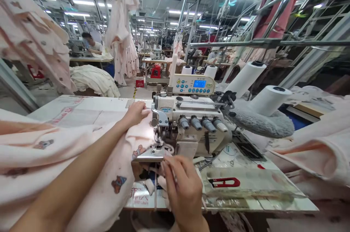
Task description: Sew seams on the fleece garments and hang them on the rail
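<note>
An overlock sewing machine (165, 110) stands in front of me, its needle area lit. Pale pink fabric (109, 192) printed with small bears lies to its left and runs up to the presser foot. My left hand (136, 112) is on the fabric's far part, left of the machine head, fingers curled on the cloth. Just in front of the metal plate (153, 153), my right hand (184, 184) is closed in a pinch; what lies between its fingertips is mostly hidden. Whitish scraps (150, 186) lie below the plate.
Red thread snips (225, 182) lie on the table's right side. Thread cones (273, 102) stand behind, one on a grey fluffy pad (262, 124). More pink cloth (314, 159) is heaped at right, and pieces hang at left (32, 35). A person (93, 45) sits far back.
</note>
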`<state>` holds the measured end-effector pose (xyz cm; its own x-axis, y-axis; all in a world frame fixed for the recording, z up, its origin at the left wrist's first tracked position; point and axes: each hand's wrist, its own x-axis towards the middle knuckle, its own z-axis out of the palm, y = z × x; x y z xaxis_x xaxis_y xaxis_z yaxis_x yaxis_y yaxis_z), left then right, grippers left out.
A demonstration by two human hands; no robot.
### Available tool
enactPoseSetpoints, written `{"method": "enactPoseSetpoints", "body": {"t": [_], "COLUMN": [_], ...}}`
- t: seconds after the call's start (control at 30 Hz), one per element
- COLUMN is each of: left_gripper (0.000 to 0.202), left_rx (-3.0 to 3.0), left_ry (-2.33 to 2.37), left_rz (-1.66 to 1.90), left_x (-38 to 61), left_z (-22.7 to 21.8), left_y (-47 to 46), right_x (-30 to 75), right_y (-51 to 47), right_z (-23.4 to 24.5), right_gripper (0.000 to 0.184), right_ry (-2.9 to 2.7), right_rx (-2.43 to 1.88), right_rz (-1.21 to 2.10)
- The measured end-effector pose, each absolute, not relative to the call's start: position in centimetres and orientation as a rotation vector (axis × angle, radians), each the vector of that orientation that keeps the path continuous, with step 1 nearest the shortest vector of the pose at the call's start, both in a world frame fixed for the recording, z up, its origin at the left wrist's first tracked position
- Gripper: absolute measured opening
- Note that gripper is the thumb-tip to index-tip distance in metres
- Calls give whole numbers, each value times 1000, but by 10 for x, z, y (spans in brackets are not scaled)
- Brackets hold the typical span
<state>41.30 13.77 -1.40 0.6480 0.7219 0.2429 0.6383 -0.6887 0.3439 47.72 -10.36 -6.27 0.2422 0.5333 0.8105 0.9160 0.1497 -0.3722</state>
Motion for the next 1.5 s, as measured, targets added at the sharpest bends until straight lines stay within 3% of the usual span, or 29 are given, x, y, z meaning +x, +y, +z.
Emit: {"method": "enactPoseSetpoints", "body": {"t": [0.2,0.4,0.63,0.77,0.93,1.07,1.17,1.27,1.37,1.43,1.5], "left_gripper": [26,35,42,43,31,22,35,45,60,68,62], "left_rx": [2428,2044,1458,1357,1586,1816,1812,1832,1903,1957,1974], "left_ry": [1292,1383,631,454,507,563,697,1310,1842,1876,1822], "left_rz": [569,710,606,510,526,520,599,970,1267,1363,1300], "left_x": [409,320,280,314,352,347,317,272,231,213,204], "left_z": [-5,-17,-17,-26,-34,-21,9,41,49,34,8], "left_y": [148,103,-17,-43,-44,-38,1,65,104,99,75], "right_x": [448,442,431,435,450,461,476,490,489,481,472], "right_y": [-116,-117,-86,-86,-98,-113,-125,-122,-112,-107,-106], "right_z": [-73,-86,-84,-88,-93,-95,-98,-106,-122,-132,-138], "right_gripper": [16,18,53,41,38,45,48,60,74,72,66], "right_ry": [-1570,-1419,-986,-489,-273,-521,-899,-1199,-1317,-1375,-1518], "right_rx": [-1367,-1442,-1366,-1043,-962,-1192,-1558,-1825,-1929,-1944,-1932], "right_rz": [-335,24,761,1068,908,770,256,-182,-349,-403,-398]}}
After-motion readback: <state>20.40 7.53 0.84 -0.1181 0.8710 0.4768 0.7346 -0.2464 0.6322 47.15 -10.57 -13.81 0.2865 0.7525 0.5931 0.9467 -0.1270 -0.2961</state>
